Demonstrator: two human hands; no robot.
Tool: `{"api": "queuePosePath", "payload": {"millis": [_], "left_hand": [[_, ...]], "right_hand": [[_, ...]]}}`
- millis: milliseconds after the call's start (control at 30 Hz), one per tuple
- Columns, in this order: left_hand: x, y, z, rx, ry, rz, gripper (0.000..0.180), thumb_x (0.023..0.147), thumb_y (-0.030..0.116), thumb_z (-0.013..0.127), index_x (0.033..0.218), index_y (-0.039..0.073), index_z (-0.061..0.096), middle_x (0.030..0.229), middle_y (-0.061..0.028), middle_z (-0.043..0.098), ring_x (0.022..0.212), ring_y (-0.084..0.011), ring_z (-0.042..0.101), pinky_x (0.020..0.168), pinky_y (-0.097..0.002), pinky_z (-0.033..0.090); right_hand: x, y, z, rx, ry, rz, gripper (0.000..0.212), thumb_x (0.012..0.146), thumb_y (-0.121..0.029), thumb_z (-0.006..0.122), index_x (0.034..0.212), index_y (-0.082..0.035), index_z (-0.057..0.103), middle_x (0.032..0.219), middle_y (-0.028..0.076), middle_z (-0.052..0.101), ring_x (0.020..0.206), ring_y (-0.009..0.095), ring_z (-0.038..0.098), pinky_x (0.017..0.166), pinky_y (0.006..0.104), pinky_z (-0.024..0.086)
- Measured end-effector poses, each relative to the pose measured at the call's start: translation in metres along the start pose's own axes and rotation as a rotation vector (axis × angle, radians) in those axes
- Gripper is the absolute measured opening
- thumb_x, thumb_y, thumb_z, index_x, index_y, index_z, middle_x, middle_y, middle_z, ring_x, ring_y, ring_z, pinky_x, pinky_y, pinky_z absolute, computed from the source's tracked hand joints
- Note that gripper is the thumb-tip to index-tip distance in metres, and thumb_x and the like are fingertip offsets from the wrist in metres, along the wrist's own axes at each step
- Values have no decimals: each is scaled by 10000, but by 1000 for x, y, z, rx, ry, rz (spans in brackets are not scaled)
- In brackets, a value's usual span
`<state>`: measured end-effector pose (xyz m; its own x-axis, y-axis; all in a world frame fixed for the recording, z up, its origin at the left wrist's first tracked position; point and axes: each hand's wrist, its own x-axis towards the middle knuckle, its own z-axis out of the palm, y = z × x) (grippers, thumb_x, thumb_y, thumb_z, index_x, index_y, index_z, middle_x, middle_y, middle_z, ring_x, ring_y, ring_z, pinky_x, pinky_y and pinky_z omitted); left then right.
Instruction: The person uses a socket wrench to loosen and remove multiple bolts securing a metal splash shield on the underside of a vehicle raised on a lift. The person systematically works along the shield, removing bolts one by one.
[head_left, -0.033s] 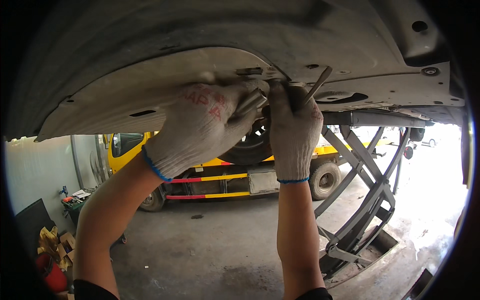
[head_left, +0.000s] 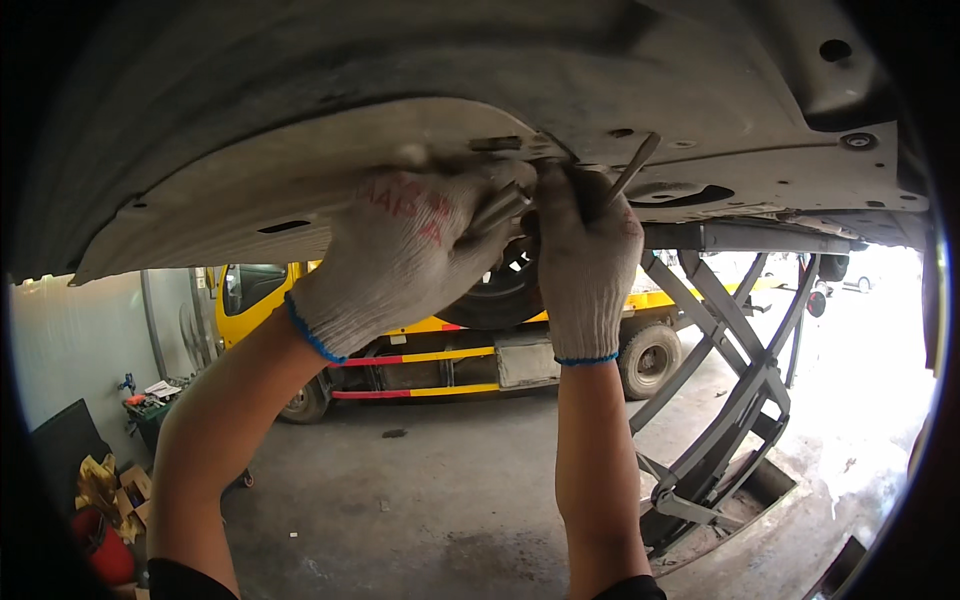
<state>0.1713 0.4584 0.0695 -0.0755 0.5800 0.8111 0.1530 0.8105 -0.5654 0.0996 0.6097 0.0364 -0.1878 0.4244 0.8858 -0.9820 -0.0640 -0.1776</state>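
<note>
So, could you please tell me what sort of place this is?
Most likely a vehicle repair workshop: there's a vehicle's underside overhead, a scissor lift below it and a yellow truck beyond.

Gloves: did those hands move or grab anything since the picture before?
Just a tiny bit: the left hand and its metal tool seem to have shifted slightly. Nothing was visibly grabbed or let go. The right hand still holds its thin tool; truck and lift stayed put.
</note>
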Motion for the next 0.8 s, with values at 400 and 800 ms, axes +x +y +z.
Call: {"api": "queuePosePath", "payload": {"millis": [400,800], "left_hand": [[1,2,12,40,126,97,445,890,333,739,1308,222,636,920,-40,747,727,-253,721,655,-388,601],[1,-5,15,305,249,250,228,892,263,745,1075,138,692,727,-78,687,593,-281,669,526,-380,557]], "right_hand": [[-33,10,-42,302,-229,197,218,1027,-177,571,1112,-3,670,838,14,651,680,45,540,593,223,447],[-444,156,-254,339,-592,1773,367,991,-314,601,967,52,620,712,153,654,614,266,647,535,438,506]]}}
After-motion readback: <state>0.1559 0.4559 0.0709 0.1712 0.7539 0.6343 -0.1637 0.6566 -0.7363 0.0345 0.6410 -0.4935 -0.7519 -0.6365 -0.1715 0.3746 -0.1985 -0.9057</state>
